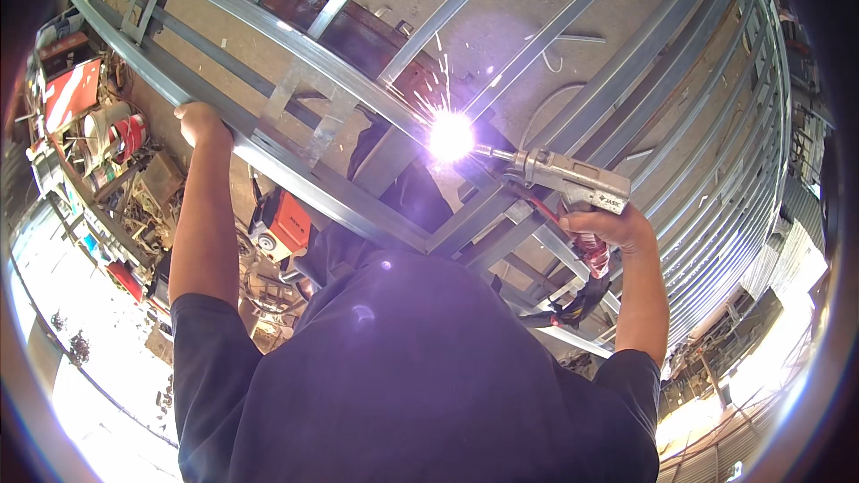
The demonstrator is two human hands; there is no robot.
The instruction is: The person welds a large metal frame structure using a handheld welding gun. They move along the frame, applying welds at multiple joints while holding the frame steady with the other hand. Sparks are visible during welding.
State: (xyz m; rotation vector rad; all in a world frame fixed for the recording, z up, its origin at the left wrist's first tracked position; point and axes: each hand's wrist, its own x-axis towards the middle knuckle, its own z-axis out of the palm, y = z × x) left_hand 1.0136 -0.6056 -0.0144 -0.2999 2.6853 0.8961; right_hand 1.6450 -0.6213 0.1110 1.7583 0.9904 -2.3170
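My right hand (619, 227) is closed around the red-wrapped handle of a grey welding gun (573, 176). The gun's nozzle points left at a joint in a galvanized steel frame (358, 89). A white-violet arc (450, 137) glares at that joint, with sparks spraying upward; the joint itself is hidden in the glow. At the left, my left hand (204, 124) is wrapped over the near rail (295, 181) of the frame. Short flat crosspieces join this rail to the one beyond it.
Long parallel steel bars (662, 63) curve across the right side. A rusty reddish beam (358, 22) lies under the frame. Below my left forearm stands an orange-red boxy machine (284, 228). Clutter with a red panel (73, 94) lines the left edge. A loose cable (540, 112) lies on the floor.
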